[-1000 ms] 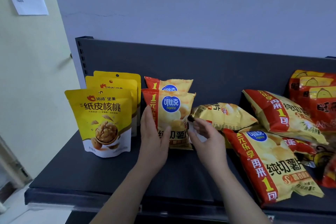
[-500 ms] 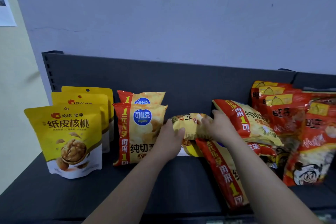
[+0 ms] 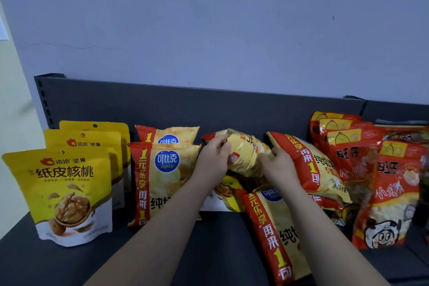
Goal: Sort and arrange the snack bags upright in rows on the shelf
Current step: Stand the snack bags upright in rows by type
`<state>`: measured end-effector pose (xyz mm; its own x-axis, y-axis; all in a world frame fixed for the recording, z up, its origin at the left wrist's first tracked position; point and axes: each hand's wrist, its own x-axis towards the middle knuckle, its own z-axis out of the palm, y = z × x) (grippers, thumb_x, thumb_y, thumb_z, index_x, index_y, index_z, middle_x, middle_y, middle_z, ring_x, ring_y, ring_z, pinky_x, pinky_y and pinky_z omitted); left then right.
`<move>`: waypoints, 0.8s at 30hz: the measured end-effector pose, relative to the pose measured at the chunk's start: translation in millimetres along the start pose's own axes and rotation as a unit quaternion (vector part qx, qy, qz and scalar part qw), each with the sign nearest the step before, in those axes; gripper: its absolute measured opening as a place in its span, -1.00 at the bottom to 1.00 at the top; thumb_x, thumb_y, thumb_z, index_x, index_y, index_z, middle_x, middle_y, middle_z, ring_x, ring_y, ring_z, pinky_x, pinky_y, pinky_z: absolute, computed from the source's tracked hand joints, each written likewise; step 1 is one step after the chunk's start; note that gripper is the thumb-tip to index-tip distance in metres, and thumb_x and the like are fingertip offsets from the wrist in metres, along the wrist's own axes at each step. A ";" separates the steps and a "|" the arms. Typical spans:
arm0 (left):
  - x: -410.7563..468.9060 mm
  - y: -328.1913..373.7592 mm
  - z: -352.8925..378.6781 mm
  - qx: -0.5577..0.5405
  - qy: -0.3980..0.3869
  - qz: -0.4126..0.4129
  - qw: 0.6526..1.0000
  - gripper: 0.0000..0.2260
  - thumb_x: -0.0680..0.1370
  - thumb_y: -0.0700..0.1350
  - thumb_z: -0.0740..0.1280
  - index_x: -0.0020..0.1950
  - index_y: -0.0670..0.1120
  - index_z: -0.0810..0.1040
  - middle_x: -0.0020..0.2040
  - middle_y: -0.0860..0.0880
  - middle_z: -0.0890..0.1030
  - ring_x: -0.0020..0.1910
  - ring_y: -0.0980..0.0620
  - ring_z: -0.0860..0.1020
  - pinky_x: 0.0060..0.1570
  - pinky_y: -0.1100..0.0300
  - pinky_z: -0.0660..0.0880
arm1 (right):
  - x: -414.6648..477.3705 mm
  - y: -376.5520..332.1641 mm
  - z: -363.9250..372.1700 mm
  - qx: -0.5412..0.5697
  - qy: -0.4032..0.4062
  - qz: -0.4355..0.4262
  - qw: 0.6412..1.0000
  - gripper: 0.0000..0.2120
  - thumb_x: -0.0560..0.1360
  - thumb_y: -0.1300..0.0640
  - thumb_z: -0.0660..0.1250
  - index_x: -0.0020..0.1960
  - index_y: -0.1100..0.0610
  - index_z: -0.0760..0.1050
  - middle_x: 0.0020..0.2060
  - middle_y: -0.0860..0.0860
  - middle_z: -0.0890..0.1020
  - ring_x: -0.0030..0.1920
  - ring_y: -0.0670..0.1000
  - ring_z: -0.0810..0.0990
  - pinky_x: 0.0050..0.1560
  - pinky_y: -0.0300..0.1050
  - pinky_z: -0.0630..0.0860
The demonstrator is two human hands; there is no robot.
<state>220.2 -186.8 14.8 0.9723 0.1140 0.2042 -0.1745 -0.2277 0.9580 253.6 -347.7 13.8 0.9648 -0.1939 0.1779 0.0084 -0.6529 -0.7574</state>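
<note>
A yellow chip bag [image 3: 246,153] is lifted off the pile at the shelf's middle; my left hand [image 3: 212,160] grips its left end and my right hand [image 3: 279,165] grips its right end. To the left stand two upright red-and-yellow chip bags [image 3: 160,179], one behind the other. At the far left three yellow walnut bags [image 3: 67,193] stand in a row front to back. A walnut bag [image 3: 228,189] lies flat beneath the lifted one. More chip bags lie loose: one [image 3: 278,234] in front, one [image 3: 311,165] leaning to the right.
Red snack bags [image 3: 390,193] stand in a group at the right of the dark shelf [image 3: 209,251]. The shelf's dark back panel [image 3: 185,107] rises behind everything, with a pale wall above. Bare shelf lies in front of the upright bags.
Both hands left the front upright chip bag, reached right to the yellow bag lying in the pile, gripped its ends and raised it. The view panned right.
</note>
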 end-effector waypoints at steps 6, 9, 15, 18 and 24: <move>-10.0 26.8 -14.9 -0.038 0.001 0.053 0.998 -0.72 0.66 0.10 0.15 0.35 0.19 0.47 0.29 0.10 0.49 0.29 0.10 0.45 0.27 0.03 0.47 | -0.2 -2.9 -2.4 0.142 0.116 -0.064 0.981 -0.64 0.60 0.03 0.20 0.32 0.17 0.47 0.14 0.01 0.59 0.11 -0.01 0.53 0.03 -0.11 0.44; -22.2 40.9 -21.7 -0.121 0.008 0.029 0.992 -0.68 0.66 0.17 0.07 0.19 0.16 0.58 0.13 0.21 0.55 0.27 0.06 0.49 0.29 0.00 0.45 | -9.1 -8.2 -7.0 0.219 0.160 -0.090 0.958 -0.66 0.60 0.02 0.23 0.32 0.13 0.48 0.16 -0.04 0.58 0.16 -0.08 0.52 0.13 -0.14 0.47; -43.0 47.6 -35.4 -0.222 0.034 0.005 0.974 -0.71 0.50 0.08 0.43 0.07 -0.10 0.58 0.06 -0.06 0.70 0.04 -0.04 0.68 0.06 0.01 0.60 | -32.4 -19.2 -17.0 0.379 0.241 -0.131 0.884 -0.85 0.59 0.12 0.27 0.05 0.12 0.60 -0.06 -0.06 0.65 0.00 -0.09 0.61 -0.03 -0.17 0.57; -52.0 37.7 -46.3 -0.228 0.056 -0.018 0.972 -0.18 0.19 0.07 0.67 0.33 -0.04 0.36 0.14 -0.08 0.64 0.04 -0.06 0.68 0.06 -0.11 0.61 | -42.3 -23.5 -13.5 0.390 0.255 -0.151 0.872 -0.86 0.59 0.15 0.29 -0.04 0.14 0.61 -0.12 -0.02 0.66 -0.06 -0.06 0.62 -0.08 -0.18 0.55; -79.8 22.7 -62.3 -0.196 0.025 0.001 0.980 -0.27 0.21 0.13 0.61 0.31 0.04 0.43 0.09 0.01 0.69 0.07 -0.05 0.67 0.09 -0.10 0.60 | -60.4 -30.5 -5.6 0.395 0.255 -0.205 0.858 -0.89 0.56 0.15 0.35 -0.15 0.06 0.56 -0.22 -0.07 0.62 -0.17 -0.16 0.57 -0.13 -0.28 0.50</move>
<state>128.9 -140.8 32.8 0.9647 0.1630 0.2070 -0.2328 0.1595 0.9594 193.6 -320.2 29.6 0.5994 -0.4933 0.6304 0.6897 -0.0815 -0.7195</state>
